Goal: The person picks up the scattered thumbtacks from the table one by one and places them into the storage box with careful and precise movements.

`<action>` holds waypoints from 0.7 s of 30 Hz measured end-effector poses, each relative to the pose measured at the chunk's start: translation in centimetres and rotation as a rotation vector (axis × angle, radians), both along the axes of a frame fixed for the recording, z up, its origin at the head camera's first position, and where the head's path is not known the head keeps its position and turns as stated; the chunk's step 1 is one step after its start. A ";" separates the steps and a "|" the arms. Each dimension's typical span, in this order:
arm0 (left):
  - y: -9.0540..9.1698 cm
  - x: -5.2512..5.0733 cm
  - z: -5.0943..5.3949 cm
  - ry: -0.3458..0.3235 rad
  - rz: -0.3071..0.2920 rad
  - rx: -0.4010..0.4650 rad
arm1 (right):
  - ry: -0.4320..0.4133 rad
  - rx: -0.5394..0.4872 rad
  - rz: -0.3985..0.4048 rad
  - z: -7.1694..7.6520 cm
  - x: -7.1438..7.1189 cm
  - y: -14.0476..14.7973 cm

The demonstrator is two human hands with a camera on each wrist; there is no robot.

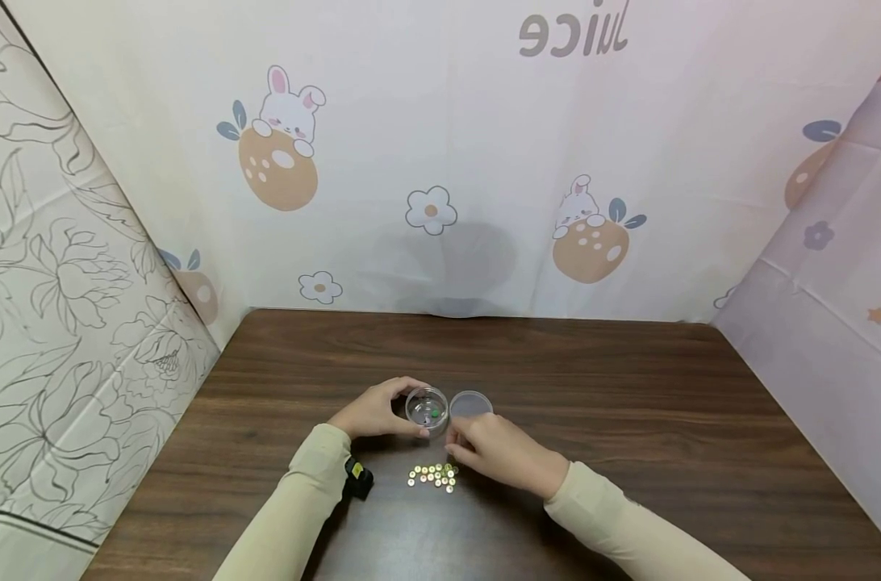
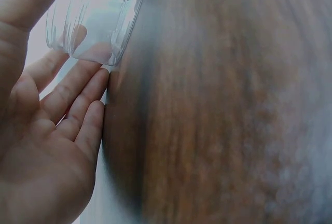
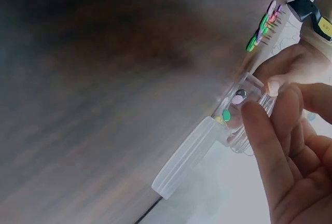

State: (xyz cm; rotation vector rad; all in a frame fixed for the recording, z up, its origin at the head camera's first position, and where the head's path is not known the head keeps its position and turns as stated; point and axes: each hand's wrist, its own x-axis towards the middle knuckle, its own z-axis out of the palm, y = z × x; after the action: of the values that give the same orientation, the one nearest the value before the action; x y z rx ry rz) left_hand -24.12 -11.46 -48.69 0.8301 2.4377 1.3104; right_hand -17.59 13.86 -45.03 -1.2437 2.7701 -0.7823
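Fabric (image 1: 382, 121) is lining the desk's (image 1: 651, 395) back edge; my left grip (image 1: 377, 411) is clasping the jar (image 1: 426, 407); I cannot tell if my right grip (image 1: 494, 448) is pinching.

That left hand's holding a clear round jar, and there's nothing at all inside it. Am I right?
Not quite: the jar isn't empty. The right wrist view shows small pieces inside, including a green one. The left hand is holding the clear round jar, just as you said.
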 end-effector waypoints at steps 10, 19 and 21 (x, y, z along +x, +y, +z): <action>-0.1 0.0 0.1 -0.016 0.002 0.000 | 0.132 -0.060 -0.066 0.4 -1.2 -1.2; 0.0 0.0 0.0 -0.038 0.008 -0.015 | 0.123 -0.089 -0.090 0.3 -2.0 -1.6; 0.0 0.0 0.0 -0.040 0.010 -0.014 | 0.119 -0.094 -0.099 0.3 -2.2 -1.7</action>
State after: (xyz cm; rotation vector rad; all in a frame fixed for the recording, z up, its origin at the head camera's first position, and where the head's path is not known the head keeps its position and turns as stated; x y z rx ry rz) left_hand -24.16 -11.44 -48.73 0.7816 2.4209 1.2991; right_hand -19.81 12.19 -44.74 -1.2139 2.9415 -0.8836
